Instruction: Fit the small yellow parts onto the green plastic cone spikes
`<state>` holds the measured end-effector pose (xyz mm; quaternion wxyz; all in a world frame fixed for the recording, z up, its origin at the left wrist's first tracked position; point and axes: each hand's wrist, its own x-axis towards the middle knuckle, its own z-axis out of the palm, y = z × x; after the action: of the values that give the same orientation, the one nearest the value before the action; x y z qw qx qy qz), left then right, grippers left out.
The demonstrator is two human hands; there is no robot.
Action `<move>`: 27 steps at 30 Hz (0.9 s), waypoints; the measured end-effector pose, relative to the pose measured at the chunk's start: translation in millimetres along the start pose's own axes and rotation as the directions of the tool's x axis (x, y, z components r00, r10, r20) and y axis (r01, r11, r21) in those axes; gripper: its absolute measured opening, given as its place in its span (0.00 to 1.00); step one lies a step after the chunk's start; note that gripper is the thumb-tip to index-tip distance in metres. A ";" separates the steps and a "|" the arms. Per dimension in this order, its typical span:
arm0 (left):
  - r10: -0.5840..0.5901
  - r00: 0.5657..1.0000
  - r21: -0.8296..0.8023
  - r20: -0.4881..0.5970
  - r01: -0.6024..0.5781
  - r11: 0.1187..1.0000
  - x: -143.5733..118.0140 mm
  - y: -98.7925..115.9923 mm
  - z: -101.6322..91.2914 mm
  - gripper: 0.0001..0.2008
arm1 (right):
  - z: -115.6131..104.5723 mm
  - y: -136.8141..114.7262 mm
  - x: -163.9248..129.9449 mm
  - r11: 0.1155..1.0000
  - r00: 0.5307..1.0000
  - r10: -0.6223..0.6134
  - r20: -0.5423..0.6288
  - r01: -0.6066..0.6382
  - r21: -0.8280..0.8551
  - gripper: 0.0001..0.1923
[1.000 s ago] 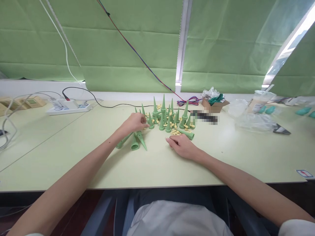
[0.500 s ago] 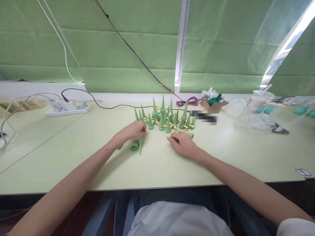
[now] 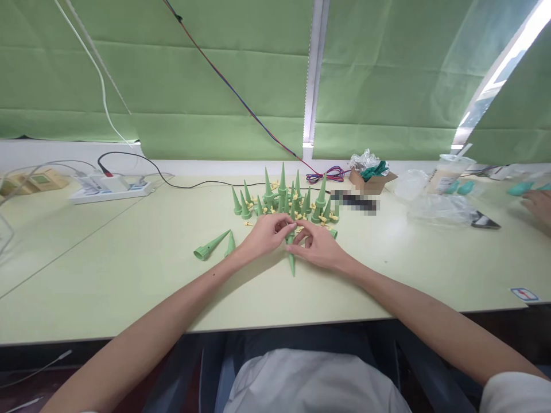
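In front of the cluster, a green watering spike (image 3: 291, 263) points its tip toward me. My left hand (image 3: 272, 232) pinches its wide end between thumb and fingers. My right hand (image 3: 317, 244) is closed against the same spike from the right, fingertips meeting those of the left; whether it also holds a small part is hidden. Right behind my hands stand several upright green spikes (image 3: 283, 186), many with small yellow valves (image 3: 323, 218). Two loose spikes lie to the left, one whole (image 3: 212, 245) and one (image 3: 230, 244) partly covered by my left forearm.
A white power strip (image 3: 112, 192) with cables sits at the left. Behind the spikes are coiled wires (image 3: 329, 174) and a small cardboard box (image 3: 372, 180). A drink cup (image 3: 447, 174), plastic bags and a phone (image 3: 485, 220) lie right. Another person's hand (image 3: 539, 205) shows at the right edge.
My left hand has carried a spike from the left to the middle, tip toward me. It now meets my right hand, which stays nearly in place. Another person's hand has appeared at far right.
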<state>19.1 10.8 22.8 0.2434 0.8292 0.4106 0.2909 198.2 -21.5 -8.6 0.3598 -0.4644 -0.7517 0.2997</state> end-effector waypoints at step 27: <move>-0.178 0.970 -0.349 0.165 0.226 0.909 -11.1 -13.8 9.7 0.22 | -21.1 13.3 8.7 0.941 0.972 -0.095 -0.213 0.018 -0.337 0.10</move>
<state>12.8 7.6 3.9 0.4483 0.7393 0.4163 0.2812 219.2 -5.9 -4.9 0.3678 -0.5277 -0.7587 0.1030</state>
